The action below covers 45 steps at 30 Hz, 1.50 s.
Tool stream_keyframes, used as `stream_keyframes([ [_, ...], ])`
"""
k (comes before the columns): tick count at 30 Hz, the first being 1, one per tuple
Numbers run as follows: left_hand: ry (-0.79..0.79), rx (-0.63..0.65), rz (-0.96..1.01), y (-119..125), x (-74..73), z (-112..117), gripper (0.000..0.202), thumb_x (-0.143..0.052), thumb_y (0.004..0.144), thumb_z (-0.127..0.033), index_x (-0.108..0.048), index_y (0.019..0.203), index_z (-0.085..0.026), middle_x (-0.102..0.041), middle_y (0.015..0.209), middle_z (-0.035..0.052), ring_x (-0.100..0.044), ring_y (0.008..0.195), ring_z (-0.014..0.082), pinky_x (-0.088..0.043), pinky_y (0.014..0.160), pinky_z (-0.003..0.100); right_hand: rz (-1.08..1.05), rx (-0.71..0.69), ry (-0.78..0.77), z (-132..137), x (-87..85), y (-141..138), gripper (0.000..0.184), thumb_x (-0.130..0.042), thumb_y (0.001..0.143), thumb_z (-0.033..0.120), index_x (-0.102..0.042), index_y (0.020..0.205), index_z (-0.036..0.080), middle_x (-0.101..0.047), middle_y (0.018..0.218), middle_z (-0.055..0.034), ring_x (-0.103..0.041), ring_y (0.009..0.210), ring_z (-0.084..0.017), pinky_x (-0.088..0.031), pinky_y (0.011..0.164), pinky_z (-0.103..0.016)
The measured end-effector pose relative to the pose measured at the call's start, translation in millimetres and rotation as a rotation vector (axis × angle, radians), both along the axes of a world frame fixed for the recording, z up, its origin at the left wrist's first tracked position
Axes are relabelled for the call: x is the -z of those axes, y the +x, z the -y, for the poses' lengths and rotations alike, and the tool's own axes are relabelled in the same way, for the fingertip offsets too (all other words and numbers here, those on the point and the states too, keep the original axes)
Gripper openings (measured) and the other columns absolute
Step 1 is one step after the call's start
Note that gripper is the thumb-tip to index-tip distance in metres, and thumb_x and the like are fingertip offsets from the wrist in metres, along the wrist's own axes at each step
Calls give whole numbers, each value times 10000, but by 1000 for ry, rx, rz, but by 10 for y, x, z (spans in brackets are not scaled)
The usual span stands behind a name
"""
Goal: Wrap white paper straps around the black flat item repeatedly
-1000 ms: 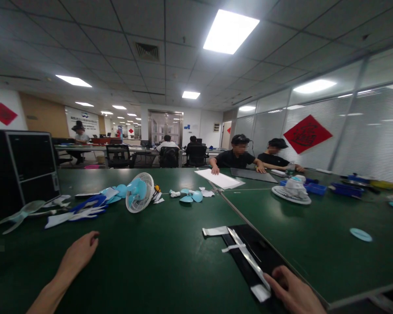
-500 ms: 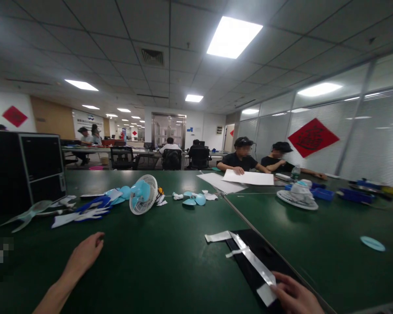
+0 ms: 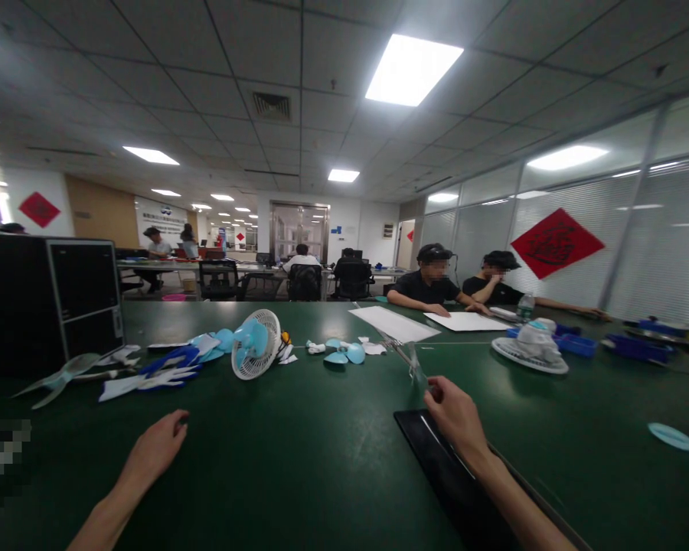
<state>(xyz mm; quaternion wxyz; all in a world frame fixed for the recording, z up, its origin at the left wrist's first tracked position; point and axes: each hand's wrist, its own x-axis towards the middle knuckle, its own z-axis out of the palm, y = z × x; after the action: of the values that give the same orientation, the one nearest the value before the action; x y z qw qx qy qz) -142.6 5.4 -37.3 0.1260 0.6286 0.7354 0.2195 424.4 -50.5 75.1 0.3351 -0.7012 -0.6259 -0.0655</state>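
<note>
My right hand (image 3: 453, 413) is closed, pinching one end of a thin, shiny clear strip (image 3: 418, 369) that hangs above the green table. The strip is partly hidden by the fingers, and its material is hard to make out. Under my right hand and forearm lies a flat black panel (image 3: 436, 467) with a glossy surface, part of it covered by the arm. My left hand (image 3: 156, 451) rests at the left on the table (image 3: 298, 459), fingers loosely bent and apart, with nothing in it.
A small white fan with blue blades (image 3: 256, 344) stands beyond my left hand, beside blue-and-white gloves (image 3: 161, 371). Loose blue blades (image 3: 344, 352) lie mid-table. At right are a white fan grille (image 3: 528, 360) and a blue disc (image 3: 671, 436). Two people sit behind white sheets (image 3: 396, 324).
My right hand has moved forward and left, lifting the strip off the black panel. My left hand has barely moved. A person across the table has lowered a white sheet flat.
</note>
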Motion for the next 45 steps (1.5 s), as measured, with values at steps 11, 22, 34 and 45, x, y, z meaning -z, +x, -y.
stream_keyframes([
  [11,50,32,-64,-44,96,-48,521,-301,837,-422,-522,1212,-135,-657,1063,111,-640,944,240,-508,801,353,213,-84,-243,-508,281,-497,335,-565,897,340,-555,1181,162,-575,1195,-89,-592,1003,-218,-515,837,-411],
  [22,42,16,-33,156,-122,97,544,-349,804,-401,-536,1231,-120,-656,1087,106,-627,978,251,-505,811,347,290,-5,-238,94,340,362,284,-511,874,281,-602,1080,108,-623,1072,-155,-599,977,-257,-468,838,-349],
  [34,45,41,-42,224,-163,158,504,-343,835,-380,-530,1228,-126,-646,1105,113,-622,982,251,-492,812,353,69,18,-372,406,576,895,316,-421,780,401,-634,866,182,-700,896,-135,-651,848,-289,-483,734,-380],
  [45,92,66,-65,370,-200,175,437,-372,850,-334,-553,1207,-159,-653,1070,88,-621,964,222,-474,830,328,53,-275,-366,767,666,135,245,-475,807,367,-671,875,237,-690,931,-91,-629,873,-254,-479,801,-343],
])
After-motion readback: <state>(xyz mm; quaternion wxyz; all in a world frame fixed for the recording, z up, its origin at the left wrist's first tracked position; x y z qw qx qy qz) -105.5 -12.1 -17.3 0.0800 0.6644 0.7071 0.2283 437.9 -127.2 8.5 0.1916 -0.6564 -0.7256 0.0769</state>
